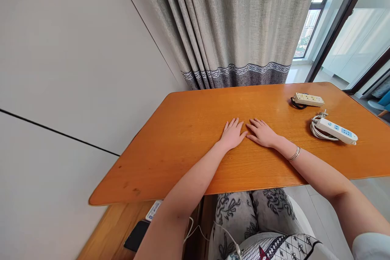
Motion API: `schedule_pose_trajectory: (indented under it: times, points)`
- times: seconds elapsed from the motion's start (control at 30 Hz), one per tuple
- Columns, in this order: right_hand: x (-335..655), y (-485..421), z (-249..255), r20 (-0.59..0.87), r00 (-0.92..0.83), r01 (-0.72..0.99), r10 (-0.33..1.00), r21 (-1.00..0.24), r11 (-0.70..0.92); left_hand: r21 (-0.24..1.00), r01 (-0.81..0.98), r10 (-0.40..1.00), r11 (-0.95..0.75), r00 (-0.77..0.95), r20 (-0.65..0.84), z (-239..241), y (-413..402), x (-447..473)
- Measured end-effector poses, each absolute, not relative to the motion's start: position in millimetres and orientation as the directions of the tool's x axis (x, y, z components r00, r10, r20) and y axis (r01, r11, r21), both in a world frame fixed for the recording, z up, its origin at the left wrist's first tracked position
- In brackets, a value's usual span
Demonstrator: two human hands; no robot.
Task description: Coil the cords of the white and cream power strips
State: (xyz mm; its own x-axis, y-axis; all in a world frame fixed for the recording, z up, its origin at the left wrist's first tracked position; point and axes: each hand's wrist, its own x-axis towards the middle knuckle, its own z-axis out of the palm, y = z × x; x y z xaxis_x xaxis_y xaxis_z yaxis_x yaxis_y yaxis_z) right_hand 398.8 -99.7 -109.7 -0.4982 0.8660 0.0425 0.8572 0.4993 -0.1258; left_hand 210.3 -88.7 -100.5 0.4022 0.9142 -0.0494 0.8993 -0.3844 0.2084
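The worktop [189, 138], an orange-brown wooden slab set against a pale wall [76, 69] and a grey curtain [231, 28], is touched near its middle by the left hand [233, 133] and the right hand [262, 133]. They are laid palm down side by side with the fingertips almost meeting, the grip of each spread flat and nothing pinched. A bracelet [295, 153] is worn on the right wrist, and to the right, well apart from the hands, a white power strip [336, 130] and, farther back, a cream power strip [308, 99] are laid on the same surface.
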Motion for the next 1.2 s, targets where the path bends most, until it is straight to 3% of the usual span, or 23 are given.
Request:
schedule_pose_trajectory:
  times: [0.5, 0.7, 0.83, 0.97, 1.03, 1.1, 1.2]
  points:
    - [397.4, -101.1, -103.9, 0.063, -0.493, 0.860, 0.868, -0.119, 0.497, 0.231, 0.881, 0.905, -0.413, 0.425, -0.003, -107.0, -84.4, 208.5]
    - [396.6, -130.5, -75.6, -0.017, -0.561, 0.821, 0.828, -0.142, 0.554, 0.238, 0.876, 0.903, -0.420, 0.430, 0.009, -108.0, -83.4, 206.8]
    - [435.0, -157.4, -65.3, 0.126, -0.614, 0.746, 0.779, -0.230, 0.625, 0.248, 0.868, 0.896, -0.431, 0.444, 0.004, -106.7, -83.5, 205.9]
    - [515.7, -170.6, -61.8, 0.351, -0.294, 0.895, 0.889, -0.224, 0.385, 0.254, 0.869, 0.896, -0.425, 0.443, -0.017, -105.6, -83.6, 206.8]
    - [562.1, -174.5, -60.1, 0.394, -0.126, 0.938, 0.911, -0.250, 0.238, 0.253, 0.872, 0.898, -0.419, 0.439, -0.022, -105.0, -83.8, 207.4]
    - [604.2, -178.5, -58.9, 0.354, 0.037, 0.970, 0.934, -0.237, 0.051, 0.253, 0.873, 0.899, -0.418, 0.437, -0.021, -104.5, -84.1, 207.8]
    - [649.0, -183.9, -59.5, 0.163, 0.229, 0.949, 0.960, -0.256, -0.183, 0.252, 0.873, 0.900, -0.417, 0.436, -0.018, -104.2, -84.5, 208.1]
